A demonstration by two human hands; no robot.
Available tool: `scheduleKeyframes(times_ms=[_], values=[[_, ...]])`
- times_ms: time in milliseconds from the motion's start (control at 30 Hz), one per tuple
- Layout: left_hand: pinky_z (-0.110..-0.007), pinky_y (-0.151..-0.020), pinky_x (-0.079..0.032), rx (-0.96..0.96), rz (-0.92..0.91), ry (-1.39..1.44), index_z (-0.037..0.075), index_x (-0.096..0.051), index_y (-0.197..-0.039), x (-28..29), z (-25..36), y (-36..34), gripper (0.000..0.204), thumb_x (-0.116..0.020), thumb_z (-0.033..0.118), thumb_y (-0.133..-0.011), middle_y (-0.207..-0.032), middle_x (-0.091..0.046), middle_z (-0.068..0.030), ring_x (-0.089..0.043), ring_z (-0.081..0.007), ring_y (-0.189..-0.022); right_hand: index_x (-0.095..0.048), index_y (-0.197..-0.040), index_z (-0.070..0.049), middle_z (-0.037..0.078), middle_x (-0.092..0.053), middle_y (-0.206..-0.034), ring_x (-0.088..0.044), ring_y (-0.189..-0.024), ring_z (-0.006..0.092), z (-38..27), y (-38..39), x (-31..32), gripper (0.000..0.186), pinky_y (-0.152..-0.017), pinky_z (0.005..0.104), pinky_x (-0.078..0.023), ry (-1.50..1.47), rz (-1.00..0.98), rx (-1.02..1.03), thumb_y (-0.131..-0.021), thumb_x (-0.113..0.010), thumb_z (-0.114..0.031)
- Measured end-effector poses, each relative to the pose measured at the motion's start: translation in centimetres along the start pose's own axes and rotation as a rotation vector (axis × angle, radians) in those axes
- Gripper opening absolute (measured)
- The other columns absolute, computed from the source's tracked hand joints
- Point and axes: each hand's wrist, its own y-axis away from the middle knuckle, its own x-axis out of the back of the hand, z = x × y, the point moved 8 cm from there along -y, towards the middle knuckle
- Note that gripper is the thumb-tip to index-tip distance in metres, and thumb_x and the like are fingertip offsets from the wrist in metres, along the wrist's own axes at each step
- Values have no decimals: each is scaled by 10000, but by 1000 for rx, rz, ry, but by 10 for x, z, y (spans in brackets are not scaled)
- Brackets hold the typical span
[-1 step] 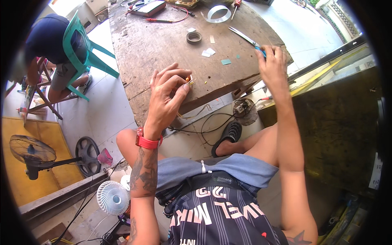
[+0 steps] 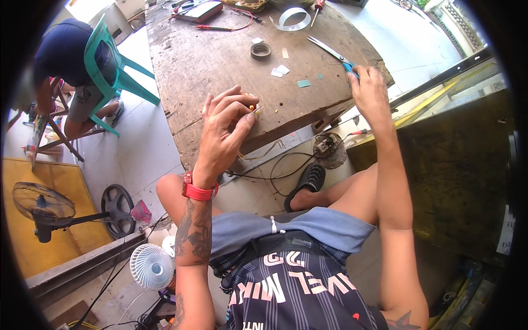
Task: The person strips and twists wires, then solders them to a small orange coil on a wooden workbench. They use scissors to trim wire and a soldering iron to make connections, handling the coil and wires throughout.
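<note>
My left hand (image 2: 228,118), with a red watch on its wrist, is closed at the table's near edge. Between its thumb and fingers are thin yellowish wires (image 2: 257,110) with small orange and yellow bits; the palm hides the rest. Over to the right, my right hand (image 2: 369,91) has its fingers curled at the blue handles of a pair of scissors (image 2: 336,55). The blades lie slightly apart over the table and point to the far left. A tiny yellow piece (image 2: 276,111) lies beside my left hand.
On the wooden table (image 2: 209,60) are a tape roll (image 2: 260,51), white scraps (image 2: 280,71), a green scrap (image 2: 304,83), a coiled white strip (image 2: 294,20), a screwdriver (image 2: 317,11) and a red probe (image 2: 214,27). A person sits on a green chair (image 2: 102,66); fans stand lower left.
My right hand has shifted slightly nearer and to the right at the scissors' handles. My left hand has stayed in place with the wires.
</note>
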Motion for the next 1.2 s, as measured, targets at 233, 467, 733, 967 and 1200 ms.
scheduleKeyframes(times_ms=[233, 467, 733, 967, 1200], values=[[-592, -1290, -88, -40, 12, -46, 89, -722, -947, 1, 1, -5, 110, -670, 185, -961, -1123, -736, 0, -560, -240, -1362, -635, -1218, 4, 284, -669, -1151, -637, -1161, 441, 33, -17, -32, 274, -1009, 524, -507, 40, -240, 8, -1011, -637, -176], [-580, -1295, -103, -60, 16, -27, 86, -713, -950, -1, 2, -3, 86, -663, 156, -952, -1095, -738, -7, -605, -226, -1290, -540, -1360, 5, 271, -707, -1072, -705, -1003, 440, 58, -41, -36, 455, -899, 511, -542, 19, -385, -94, -921, -633, -73], [-573, -1285, -144, -47, 20, -2, 89, -711, -966, 0, 0, -3, 85, -660, 155, -947, -1095, -737, 0, -614, -217, -1247, -635, -1257, -44, 57, -713, -959, -673, -721, 114, -28, 73, 1, 443, -659, 264, -543, -1194, -517, -175, -965, -812, -326], [-571, -1275, -175, -42, 18, -11, 104, -723, -991, 0, -2, -4, 91, -656, 151, -951, -1091, -734, -4, -617, -212, -1222, -658, -1131, 27, 51, -615, -762, -566, -707, 105, -99, 159, -33, 679, -655, 306, -490, -1078, -866, -179, -793, -941, -490], [-551, -1264, -198, -41, 26, -5, 98, -721, -1010, 1, -1, -3, 107, -651, 155, -954, -1100, -731, -19, -610, -219, -1228, -682, -1153, 30, 30, -618, -787, -543, -711, 91, -121, 137, -24, 649, -645, 293, -465, -1075, -896, -143, -808, -938, -457]])
